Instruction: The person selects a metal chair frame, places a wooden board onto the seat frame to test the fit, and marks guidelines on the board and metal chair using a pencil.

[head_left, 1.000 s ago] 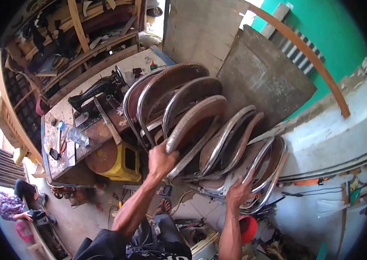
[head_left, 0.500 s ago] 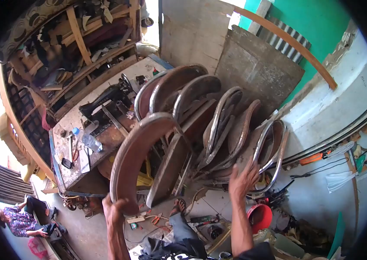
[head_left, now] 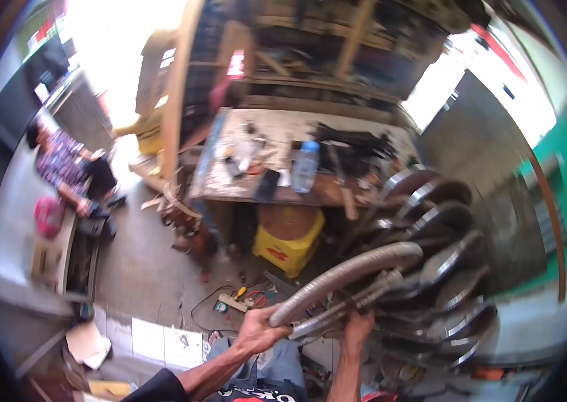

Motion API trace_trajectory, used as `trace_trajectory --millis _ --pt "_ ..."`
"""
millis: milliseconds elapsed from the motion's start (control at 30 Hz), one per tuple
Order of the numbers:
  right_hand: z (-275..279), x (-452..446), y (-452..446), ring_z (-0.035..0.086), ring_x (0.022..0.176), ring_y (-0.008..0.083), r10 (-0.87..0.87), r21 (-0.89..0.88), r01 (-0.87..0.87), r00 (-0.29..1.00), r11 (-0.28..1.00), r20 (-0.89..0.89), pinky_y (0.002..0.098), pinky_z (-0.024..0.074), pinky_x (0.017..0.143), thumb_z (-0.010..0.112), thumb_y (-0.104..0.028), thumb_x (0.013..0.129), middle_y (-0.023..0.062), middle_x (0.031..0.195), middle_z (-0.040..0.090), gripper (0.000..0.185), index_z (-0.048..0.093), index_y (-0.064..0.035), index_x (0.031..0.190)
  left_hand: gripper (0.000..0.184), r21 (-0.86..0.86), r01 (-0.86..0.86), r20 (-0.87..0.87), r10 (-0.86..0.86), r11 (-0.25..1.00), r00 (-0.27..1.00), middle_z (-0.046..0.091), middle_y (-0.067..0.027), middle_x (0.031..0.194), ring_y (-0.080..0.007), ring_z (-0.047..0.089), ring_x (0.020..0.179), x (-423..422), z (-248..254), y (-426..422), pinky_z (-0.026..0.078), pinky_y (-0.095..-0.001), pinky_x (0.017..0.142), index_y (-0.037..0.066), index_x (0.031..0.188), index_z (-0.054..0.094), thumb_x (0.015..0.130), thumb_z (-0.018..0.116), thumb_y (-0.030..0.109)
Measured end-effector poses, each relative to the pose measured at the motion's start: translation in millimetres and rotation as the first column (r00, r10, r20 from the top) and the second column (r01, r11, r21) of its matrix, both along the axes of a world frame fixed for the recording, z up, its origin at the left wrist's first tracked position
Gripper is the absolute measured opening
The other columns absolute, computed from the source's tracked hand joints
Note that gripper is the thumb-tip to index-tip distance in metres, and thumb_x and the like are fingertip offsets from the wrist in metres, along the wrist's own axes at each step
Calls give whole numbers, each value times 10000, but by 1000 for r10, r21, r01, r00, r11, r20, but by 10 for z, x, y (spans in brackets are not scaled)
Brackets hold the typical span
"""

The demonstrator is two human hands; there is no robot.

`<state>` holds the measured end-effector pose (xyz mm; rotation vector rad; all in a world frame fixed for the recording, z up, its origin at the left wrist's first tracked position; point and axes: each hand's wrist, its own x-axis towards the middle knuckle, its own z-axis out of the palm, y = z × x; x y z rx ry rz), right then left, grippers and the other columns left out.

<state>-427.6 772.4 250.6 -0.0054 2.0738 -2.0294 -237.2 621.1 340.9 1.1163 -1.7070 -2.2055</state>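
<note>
Gripping one end of the curved metal-rimmed frame (head_left: 337,271), the left hand (head_left: 260,329) holds it off the bench's (head_left: 273,124) near right corner; right hand (head_left: 358,327) unclear; probably stiff, weighty, slick, best grasped both ends

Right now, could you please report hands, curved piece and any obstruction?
Left hand gripping curved piece. Right hand alongside, grip unclear. Other curved pieces crowd the right side.

Worktable (head_left: 277,123) with blue-capped plastic bottle (head_left: 306,171), black sewing machine (head_left: 350,137) and blurred small items (head_left: 248,155).
</note>
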Motion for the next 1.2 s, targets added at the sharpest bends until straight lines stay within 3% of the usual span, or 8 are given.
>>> trace_trajectory --millis 200,233,400,533,733,933,1000,1200 --pt "158 697 -371 607 887 202 52 268 -53 999 962 14 315 478 829 746 -106 868 149 1003 668 328 612 77 1105 507 72 -88 -35 90 994 995 758 -55 1016 -84 636 922 875 156 -337 509 -267 860 74 1255 689 750 726 86" --pt "15 763 -390 594 885 190 45 297 -43 999 954 0 322 476 822 754 -122 853 158 991 667 323 627 88 1063 506 46 -98 -38 100 994 994 711 -14 929 -71 604 820 1027 -2 -360 496 -256 745 72 1269 684 764 724 82" --pt "-94 1300 -737 602 788 174 87 274 -31 977 961 -194 327 493 748 772 -124 827 136 906 697 285 666 76 1000 478 18 -159 26 158 987 987 692 -16 831 -77 591 692 1647 -178 -467 499 -263 636 60 1229 704 752 736 72" --pt "81 1624 -886 570 701 143 6 169 0 999 986 -34 303 466 654 764 -158 838 61 774 671 240 660 39 928 452 58 -251 -25 253 966 967 671 -4 779 -82 581 663 1850 -148 -475 485 -264 601 23 1169 716 727 762 105" --pt "-825 1240 -533 500 639 124 17 197 -5 998 980 -62 300 416 595 784 -209 825 36 664 593 274 636 21 845 388 3 -226 -26 226 974 974 626 10 728 -77 542 598 1575 -195 -371 435 -251 542 -3 1076 736 700 659 56" --pt "-840 974 -268 602 792 183 36 51 -43 989 998 145 344 485 725 799 -296 838 107 864 679 402 661 31 1027 418 -144 -149 -19 148 978 989 643 -15 784 -97 569 649 1093 -420 -203 469 -261 578 -35 1078 705 666 651 9" --pt "-951 834 -247 621 654 143 89 131 -103 990 986 107 305 457 508 767 -226 874 81 769 662 255 650 -16 962 426 -128 -145 -37 142 981 989 654 -26 798 -96 580 653 909 -417 -204 480 -261 586 -36 1089 698 668 649 7" --pt "-1132 440 -512 545 593 162 25 74 -22 999 997 -44 356 424 525 782 -305 858 75 705 611 351 641 4 945 368 -174 -183 -91 169 968 981 654 -15 788 -94 582 650 307 -367 -247 470 -249 588 -31 1044 698 687 637 32"
